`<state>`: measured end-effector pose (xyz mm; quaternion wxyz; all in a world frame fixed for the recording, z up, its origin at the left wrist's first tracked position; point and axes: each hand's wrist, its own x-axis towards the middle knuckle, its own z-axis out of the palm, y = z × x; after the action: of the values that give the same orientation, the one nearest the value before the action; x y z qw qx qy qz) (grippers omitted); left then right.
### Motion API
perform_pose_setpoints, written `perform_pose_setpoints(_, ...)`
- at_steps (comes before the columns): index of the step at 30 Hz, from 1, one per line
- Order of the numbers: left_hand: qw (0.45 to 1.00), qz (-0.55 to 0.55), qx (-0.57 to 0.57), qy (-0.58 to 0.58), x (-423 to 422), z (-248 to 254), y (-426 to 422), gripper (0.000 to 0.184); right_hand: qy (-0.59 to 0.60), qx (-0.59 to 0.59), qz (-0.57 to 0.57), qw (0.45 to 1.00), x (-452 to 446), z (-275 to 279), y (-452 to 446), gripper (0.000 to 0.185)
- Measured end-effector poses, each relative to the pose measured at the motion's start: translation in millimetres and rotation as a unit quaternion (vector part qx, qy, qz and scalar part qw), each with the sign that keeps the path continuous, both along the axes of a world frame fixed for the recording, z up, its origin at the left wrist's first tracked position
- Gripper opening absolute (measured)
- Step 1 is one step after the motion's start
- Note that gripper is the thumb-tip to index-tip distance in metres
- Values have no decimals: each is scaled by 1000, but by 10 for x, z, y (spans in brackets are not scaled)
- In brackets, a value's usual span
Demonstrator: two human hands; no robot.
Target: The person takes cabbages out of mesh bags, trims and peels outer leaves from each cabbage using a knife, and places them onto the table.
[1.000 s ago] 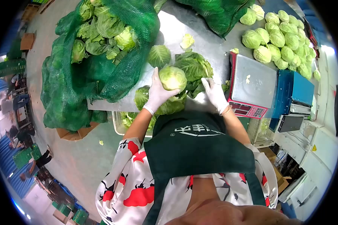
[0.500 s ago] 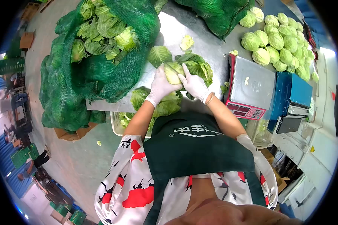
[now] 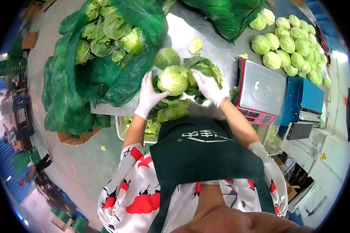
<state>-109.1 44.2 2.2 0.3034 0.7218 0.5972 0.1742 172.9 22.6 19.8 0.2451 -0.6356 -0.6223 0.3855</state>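
A pale green cabbage (image 3: 172, 80) lies between my two gloved hands, above darker leaves on the metal table. To its left, my left hand (image 3: 148, 97) is open with fingers stretched up and the thumb pointing at the cabbage's lower edge. On the other side, my right hand (image 3: 209, 87) has its fingers extended beside a leaf edge of the cabbage; whether they press on it is unclear. Behind stands another cabbage (image 3: 166, 58). Dark outer leaves (image 3: 208, 69) lie at the right, and more loose leaves (image 3: 173, 110) are heaped nearest my apron.
A large green mesh bag (image 3: 122, 83) of cabbages stands at left, with another mesh bag (image 3: 225, 17) at the back. Right of my hands is a red scale (image 3: 262, 89). Trimmed cabbages (image 3: 297, 46) are piled beyond it. A white basket (image 3: 120, 130) holds leaves below the table edge.
My hands have moved apart from around the cabbage, the left one leftward and the right one rightward. The cabbage has turned, showing a rounder, paler side.
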Motion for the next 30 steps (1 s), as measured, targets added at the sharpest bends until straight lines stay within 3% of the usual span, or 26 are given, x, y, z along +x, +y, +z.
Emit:
perform_pose_setpoints(2, 999, -4, -41, 19, -272, -124, -107, 103, 13, -18, 11, 1000, -171, 110, -203, 41)
perform_pose_setpoints(3, 987, 56, -139, -63, -243, -58, -148, 102, 17, -40, 20, 999, -254, 237, -265, 40)
perform_pose_setpoints(4, 954, 117, -233, -146, -115, 47, -190, 100, 23, 3, 27, 999, -345, 186, -324, 40)
perform_pose_setpoints(5, 904, 174, -318, -228, -6, 102, -215, 99, 4, -30, 39, 999, -372, 176, -383, 40)
perform_pose_setpoints(7, 912, 182, -300, -212, 94, -154, -232, 99, -1, -41, 10, 999, -329, 106, -424, 41)
perform_pose_setpoints(9, 903, 174, -330, -214, 160, -46, -195, 100, 11, -22, -92, 995, 61, -480, -373, 42)
perform_pose_setpoints(10, 937, 151, -263, -176, 161, -149, -264, 101, 1, -37, -142, 989, 316, -741, -329, 42)
perform_pose_setpoints(12, 984, 99, -117, -93, 173, -302, -336, 103, -92, -51, -177, 979, 578, -695, -228, 43)
perform_pose_setpoints(14, 989, 93, -95, -66, 295, -253, -386, 106, -130, 71, -159, 976, 614, -639, -212, 49)
perform_pose_setpoints(15, 991, 89, -87, -52, 373, -122, -417, 108, -189, 37, -150, 970, 493, -453, -203, 54)
perform_pose_setpoints(17, 996, 43, -74, -11, 487, 51, -354, 109, -161, -11, -100, 982, 157, 94, -203, 61)
perform_pose_setpoints(20, 996, 17, -87, 29, 603, 238, -312, 110, -187, -13, 26, 982, -151, 86, -266, 74)
perform_pose_setpoints(26, 993, 20, -103, 48, 617, 160, -221, 109, -261, 47, 92, 960, -306, 121, -176, 63)
perform_pose_setpoints(29, 993, -13, -105, 59, 626, 206, -182, 111, -288, 94, 13, 953, -187, -73, -89, 54)
perform_pose_setpoints(30, 991, -40, -109, 72, 611, 277, -170, 112, -248, 133, -47, 958, 7, -304, 11, 49)
